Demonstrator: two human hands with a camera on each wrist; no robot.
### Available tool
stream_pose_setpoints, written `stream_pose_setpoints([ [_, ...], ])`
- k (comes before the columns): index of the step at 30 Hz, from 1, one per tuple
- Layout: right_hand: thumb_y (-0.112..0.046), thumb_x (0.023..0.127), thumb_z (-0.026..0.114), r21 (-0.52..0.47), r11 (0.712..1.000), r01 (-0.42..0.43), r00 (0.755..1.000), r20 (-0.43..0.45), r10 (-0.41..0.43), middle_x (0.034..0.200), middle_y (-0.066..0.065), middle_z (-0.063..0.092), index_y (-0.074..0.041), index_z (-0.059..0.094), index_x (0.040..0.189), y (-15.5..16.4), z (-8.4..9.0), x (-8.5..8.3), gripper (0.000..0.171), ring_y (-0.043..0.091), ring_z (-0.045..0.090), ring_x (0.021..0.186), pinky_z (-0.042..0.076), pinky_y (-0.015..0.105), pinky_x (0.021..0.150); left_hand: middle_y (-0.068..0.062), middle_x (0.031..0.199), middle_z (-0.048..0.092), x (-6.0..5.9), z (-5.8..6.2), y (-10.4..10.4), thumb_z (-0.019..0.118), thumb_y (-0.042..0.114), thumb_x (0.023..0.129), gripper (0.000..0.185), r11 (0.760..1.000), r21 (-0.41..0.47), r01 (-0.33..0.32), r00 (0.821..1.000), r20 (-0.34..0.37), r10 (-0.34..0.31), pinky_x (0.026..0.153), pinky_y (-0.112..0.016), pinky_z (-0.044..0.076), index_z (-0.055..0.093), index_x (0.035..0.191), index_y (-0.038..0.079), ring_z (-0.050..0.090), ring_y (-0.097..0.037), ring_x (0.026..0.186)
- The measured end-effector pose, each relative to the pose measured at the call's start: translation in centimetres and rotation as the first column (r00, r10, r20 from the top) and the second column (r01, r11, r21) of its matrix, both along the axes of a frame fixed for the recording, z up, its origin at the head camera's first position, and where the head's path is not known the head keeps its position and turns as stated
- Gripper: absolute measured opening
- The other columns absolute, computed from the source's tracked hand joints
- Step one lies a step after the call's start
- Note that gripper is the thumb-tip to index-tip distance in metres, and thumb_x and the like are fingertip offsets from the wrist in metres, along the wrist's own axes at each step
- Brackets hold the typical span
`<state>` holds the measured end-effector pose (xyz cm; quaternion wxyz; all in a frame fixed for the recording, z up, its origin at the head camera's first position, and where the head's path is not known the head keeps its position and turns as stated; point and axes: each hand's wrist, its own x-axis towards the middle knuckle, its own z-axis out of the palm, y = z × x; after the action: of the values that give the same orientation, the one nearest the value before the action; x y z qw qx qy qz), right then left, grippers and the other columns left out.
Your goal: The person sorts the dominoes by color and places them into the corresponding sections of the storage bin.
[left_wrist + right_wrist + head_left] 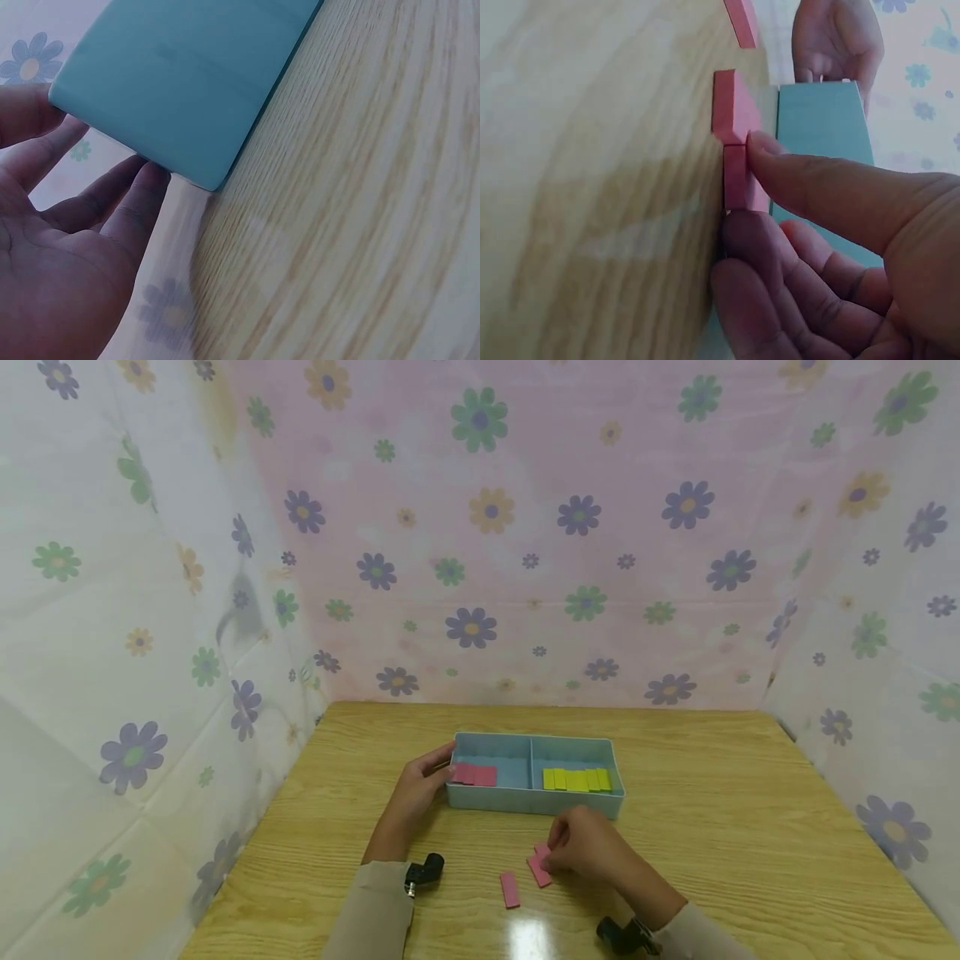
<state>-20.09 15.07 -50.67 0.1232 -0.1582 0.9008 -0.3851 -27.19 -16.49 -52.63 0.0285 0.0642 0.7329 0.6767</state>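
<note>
A light blue two-compartment box [491,799] stands on the table; pink rectangular blocks [477,775] lie in its left compartment and yellow ones [576,780] in the right. My left hand [414,789] holds the box's left end, thumb at the rim and fingertips against the end wall [142,154]. In front of the box, my right hand [591,845] pinches a pink block [736,176] between thumb and fingertips at table level. Another pink block [726,105] touches it end to end, beside the thumb tip. Apart to the left lies one more pink block [510,890].
The wooden table [720,827] extends around the box on all sides. Flowered cloth [480,568] hangs behind it and at both sides. A black wrist camera [426,869] sits at the left cuff, another [618,935] at the right.
</note>
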Motion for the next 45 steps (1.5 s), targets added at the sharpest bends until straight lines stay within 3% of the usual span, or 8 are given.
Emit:
stream_pose_setpoints([
  [5, -0.018, 0.071, 0.095, -0.019, 1.0, 0.007, 1.0, 0.027, -0.006, 0.078, 0.001, 0.068, -0.006, 0.073, 0.087, 0.2, 0.2, -0.3, 0.03, 0.016, 0.062, 0.071, 0.052, 0.03, 0.06, -0.012, 0.158, 0.049, -0.1, -0.1, 0.0, 0.06, 0.011, 0.105, 0.049, 1.0, -0.001, 0.004, 1.0, 0.003, -0.004, 0.118, -0.045, 0.043, 0.052, 0.153, 0.01, 0.045, -0.032, 0.147],
  [15, -0.02, 0.07, 0.096, 0.09, 0.993, 0.072, 0.997, -0.023, -0.07, 0.082, -0.003, 0.071, -0.008, 0.08, 0.087, -1.3, 0.8, 0.0, 0.026, 0.012, 0.062, 0.077, 0.054, 0.031, 0.065, -0.014, 0.161, 0.045, 0.1, 0.1, 0.0, 0.059, 0.007, 0.105, 0.05, 1.0, 0.005, 0.017, 1.0, -0.025, -0.016, 0.118, -0.043, 0.043, 0.05, 0.153, 0.006, 0.044, -0.035, 0.148],
  [45, -0.013, 0.072, 0.094, 0.024, 0.998, 0.058, 0.998, 0.012, -0.058, 0.078, -0.002, 0.069, -0.008, 0.078, 0.087, -1.9, 0.5, -0.1, 0.023, 0.015, 0.061, 0.073, 0.053, 0.031, 0.062, -0.015, 0.159, 0.047, -0.1, -0.3, -0.1, 0.06, 0.006, 0.104, 0.049, 0.999, 0.03, 0.018, 1.0, -0.025, -0.017, 0.116, -0.043, 0.045, 0.051, 0.153, 0.006, 0.044, -0.035, 0.148],
])
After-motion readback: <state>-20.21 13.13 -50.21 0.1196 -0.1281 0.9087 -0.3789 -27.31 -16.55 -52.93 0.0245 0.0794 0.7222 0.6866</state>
